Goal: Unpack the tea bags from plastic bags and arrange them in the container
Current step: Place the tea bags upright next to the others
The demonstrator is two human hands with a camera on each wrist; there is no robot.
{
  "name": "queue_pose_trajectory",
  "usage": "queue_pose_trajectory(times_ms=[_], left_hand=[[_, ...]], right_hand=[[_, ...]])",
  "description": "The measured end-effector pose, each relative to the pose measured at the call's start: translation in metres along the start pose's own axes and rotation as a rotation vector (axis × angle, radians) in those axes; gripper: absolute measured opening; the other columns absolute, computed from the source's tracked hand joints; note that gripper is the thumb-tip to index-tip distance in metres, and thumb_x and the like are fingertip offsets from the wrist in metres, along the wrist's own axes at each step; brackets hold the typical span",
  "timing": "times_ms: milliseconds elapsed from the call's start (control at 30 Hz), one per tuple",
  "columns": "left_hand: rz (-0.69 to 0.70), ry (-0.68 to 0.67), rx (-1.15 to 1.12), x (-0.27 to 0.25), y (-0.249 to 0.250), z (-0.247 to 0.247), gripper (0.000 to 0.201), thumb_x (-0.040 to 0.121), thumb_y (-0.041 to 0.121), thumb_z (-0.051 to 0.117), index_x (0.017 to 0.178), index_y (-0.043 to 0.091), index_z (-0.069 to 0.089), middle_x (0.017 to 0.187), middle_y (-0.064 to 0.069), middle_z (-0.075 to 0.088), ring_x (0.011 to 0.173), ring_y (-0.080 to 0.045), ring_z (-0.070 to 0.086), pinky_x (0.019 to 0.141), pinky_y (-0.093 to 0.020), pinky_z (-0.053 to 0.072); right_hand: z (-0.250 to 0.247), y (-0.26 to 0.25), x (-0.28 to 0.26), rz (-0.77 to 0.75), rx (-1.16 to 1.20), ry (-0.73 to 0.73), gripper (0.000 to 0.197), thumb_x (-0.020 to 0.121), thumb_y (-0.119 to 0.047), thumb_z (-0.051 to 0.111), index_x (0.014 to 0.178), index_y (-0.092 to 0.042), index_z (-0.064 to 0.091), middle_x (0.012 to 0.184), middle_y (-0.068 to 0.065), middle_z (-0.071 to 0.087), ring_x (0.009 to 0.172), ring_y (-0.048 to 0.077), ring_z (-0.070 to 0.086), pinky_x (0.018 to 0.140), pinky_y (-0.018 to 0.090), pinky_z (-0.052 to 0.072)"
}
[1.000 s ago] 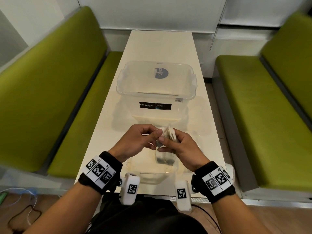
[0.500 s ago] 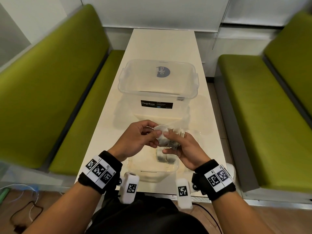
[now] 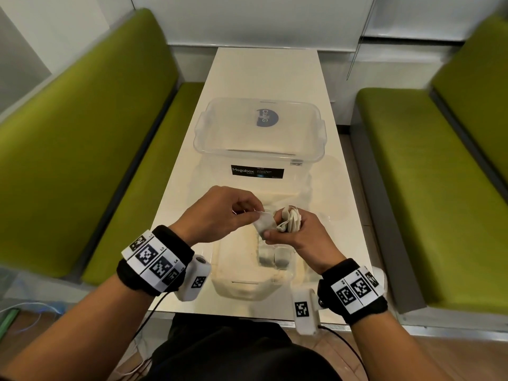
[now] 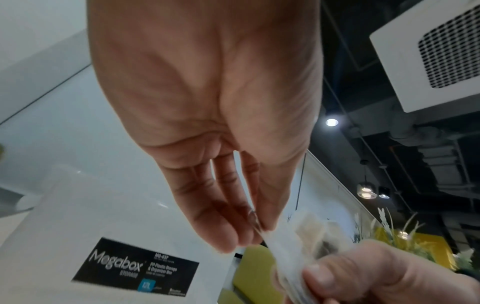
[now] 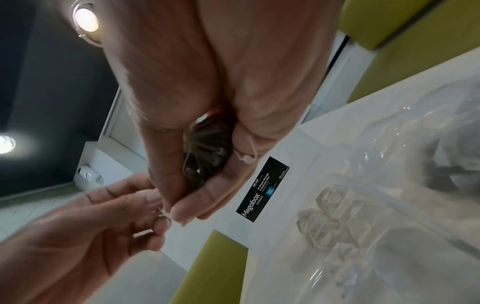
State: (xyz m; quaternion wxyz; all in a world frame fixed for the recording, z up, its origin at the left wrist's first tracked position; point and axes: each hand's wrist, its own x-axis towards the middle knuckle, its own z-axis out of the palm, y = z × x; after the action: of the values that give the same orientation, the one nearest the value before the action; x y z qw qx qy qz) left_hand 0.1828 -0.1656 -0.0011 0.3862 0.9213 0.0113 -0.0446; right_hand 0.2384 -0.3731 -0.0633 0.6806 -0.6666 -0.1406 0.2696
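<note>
My right hand [image 3: 272, 235] grips a bunch of white tea bags [image 3: 290, 222] over the near end of the table. Its fingers curl round the bunch's dark undersides [image 5: 207, 152]. My left hand [image 3: 257, 215] pinches the top edge of one tea bag [image 3: 264, 224] that sticks out of the bunch to the left; the left fingertips [image 4: 255, 227] hold that bag [image 4: 298, 236]. Below the hands sits a small clear container [image 3: 236, 287] with a few tea bags [image 3: 275, 258] standing in it.
A large clear Megabox box [image 3: 258, 138] with its lid on stands just behind the hands. Clear plastic bags with more tea bags [image 5: 332, 216] lie on the white table [image 3: 264, 70] to the right. Green benches [image 3: 82, 133] flank the table.
My left hand has drawn one tea bag leftward, partly out of the bunch held in my right hand. Both hands stay over the small container.
</note>
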Motion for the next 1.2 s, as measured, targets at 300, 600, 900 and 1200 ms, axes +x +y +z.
queue_pose_trajectory(times_ms=[300,600,900,1200], left_hand=[[0.051,0.017,0.153,0.011,0.008,-0.007,0.011,0.092,0.021,0.071,0.098,0.027,0.078,0.075,0.013,0.075,0.071,-0.008,0.070,0.076,-0.032,0.057],[-0.095,0.015,0.383,0.042,-0.023,-0.011,0.008,0.093,0.022,0.063,0.095,0.027,0.070,0.080,0.009,0.074,0.071,-0.011,0.066,0.068,-0.030,0.054],[-0.154,-0.131,0.607,0.082,-0.056,0.037,0.010,0.094,0.018,0.061,0.100,0.020,0.069,0.103,-0.005,0.068,0.093,-0.027,0.064,0.075,-0.034,0.051],[-0.124,-0.173,0.693,0.098,-0.065,0.055,0.009,0.096,0.020,0.065,0.104,0.017,0.068,0.106,-0.010,0.066,0.094,-0.030,0.063,0.072,-0.031,0.041]], right_hand=[[-0.001,0.006,0.008,0.052,0.035,0.050,0.026,0.077,0.007,0.083,0.090,0.003,0.062,0.080,0.013,0.066,0.075,0.023,0.071,0.076,0.040,0.063],[-0.021,0.016,0.000,0.237,0.330,0.147,0.009,0.098,-0.009,0.063,0.096,-0.002,0.067,0.089,0.017,0.062,0.086,0.032,0.069,0.072,0.033,0.061],[-0.028,0.015,-0.009,0.207,0.286,0.093,0.008,0.098,-0.003,0.059,0.093,-0.005,0.064,0.085,0.013,0.062,0.085,0.028,0.070,0.071,0.034,0.061],[-0.036,0.016,-0.016,0.210,0.284,0.096,0.006,0.097,-0.002,0.060,0.096,-0.004,0.065,0.088,0.015,0.063,0.087,0.029,0.069,0.073,0.036,0.060]])
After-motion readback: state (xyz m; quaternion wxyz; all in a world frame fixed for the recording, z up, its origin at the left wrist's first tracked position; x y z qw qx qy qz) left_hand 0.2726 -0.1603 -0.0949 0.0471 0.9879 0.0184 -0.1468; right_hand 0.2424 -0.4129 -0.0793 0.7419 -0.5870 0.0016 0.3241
